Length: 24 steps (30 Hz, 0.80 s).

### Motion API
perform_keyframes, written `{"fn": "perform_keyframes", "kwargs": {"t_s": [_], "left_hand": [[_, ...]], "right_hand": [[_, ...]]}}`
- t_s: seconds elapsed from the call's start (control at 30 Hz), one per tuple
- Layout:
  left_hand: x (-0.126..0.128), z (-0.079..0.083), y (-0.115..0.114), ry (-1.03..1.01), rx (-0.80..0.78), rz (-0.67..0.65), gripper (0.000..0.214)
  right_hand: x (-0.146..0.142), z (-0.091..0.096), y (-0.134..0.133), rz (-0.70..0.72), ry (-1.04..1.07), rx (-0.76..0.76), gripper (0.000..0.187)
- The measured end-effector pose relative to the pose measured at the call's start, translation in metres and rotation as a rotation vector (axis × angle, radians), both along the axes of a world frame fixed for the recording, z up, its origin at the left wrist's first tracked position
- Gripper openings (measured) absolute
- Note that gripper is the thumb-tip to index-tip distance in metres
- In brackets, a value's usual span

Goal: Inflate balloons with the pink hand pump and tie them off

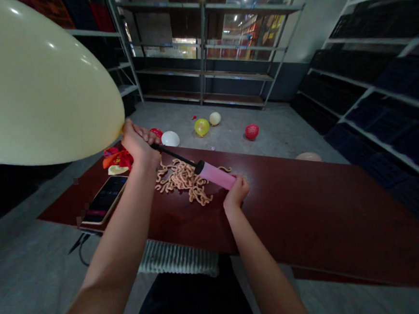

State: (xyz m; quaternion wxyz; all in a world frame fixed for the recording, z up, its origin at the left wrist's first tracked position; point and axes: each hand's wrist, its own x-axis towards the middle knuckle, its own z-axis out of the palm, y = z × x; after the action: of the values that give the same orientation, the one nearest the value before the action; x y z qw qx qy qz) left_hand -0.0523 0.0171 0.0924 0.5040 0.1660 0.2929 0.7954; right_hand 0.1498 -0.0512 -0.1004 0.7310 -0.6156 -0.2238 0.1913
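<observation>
A large pale yellow inflated balloon (32, 79) fills the upper left. My left hand (139, 145) pinches its neck onto the black nozzle end of a hand pump. My right hand (236, 193) grips the pink pump barrel (216, 174) at its rear end, with the black rod (175, 155) running from it toward my left hand. Under the pump, a pile of uninflated peach balloons (182, 181) lies on the dark red table (307, 202).
A phone (106, 199) lies at the table's left end beside red and orange uninflated balloons (119, 159). Inflated balloons lie on the floor beyond: white (170, 139), yellow (202, 126), cream (214, 118), red (251, 131). Metal shelving lines the walls.
</observation>
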Motion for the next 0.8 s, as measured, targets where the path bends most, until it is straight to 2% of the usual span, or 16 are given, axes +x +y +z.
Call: {"fn": "perform_keyframes", "kwargs": {"t_s": [0.07,0.2,0.27,0.33,0.43,0.6,0.8], "left_hand": [[0.026,-0.009,0.005,0.001,0.017,0.031,0.049],[0.079,-0.032,0.005,0.046,0.020,-0.075,0.051],[0.097,-0.044,0.003,0.028,-0.038,-0.165,0.052],[0.106,-0.053,0.003,0.009,-0.064,-0.167,0.052],[0.101,-0.062,0.004,-0.008,-0.055,-0.131,0.051],[0.075,-0.075,0.004,-0.085,-0.081,-0.133,0.044],[0.041,-0.081,-0.002,-0.144,-0.052,-0.112,0.040]], "right_hand": [[0.001,-0.002,0.001,-0.028,0.022,-0.012,0.027],[0.001,-0.003,0.003,-0.072,0.050,-0.030,0.027],[0.001,-0.003,0.003,-0.095,0.059,-0.036,0.028],[0.002,-0.002,0.004,-0.106,0.064,-0.042,0.028],[0.003,-0.003,0.006,-0.092,0.063,-0.048,0.027],[0.002,-0.004,0.008,-0.032,0.025,-0.018,0.029],[0.001,0.000,0.006,0.046,-0.043,0.035,0.031]]}}
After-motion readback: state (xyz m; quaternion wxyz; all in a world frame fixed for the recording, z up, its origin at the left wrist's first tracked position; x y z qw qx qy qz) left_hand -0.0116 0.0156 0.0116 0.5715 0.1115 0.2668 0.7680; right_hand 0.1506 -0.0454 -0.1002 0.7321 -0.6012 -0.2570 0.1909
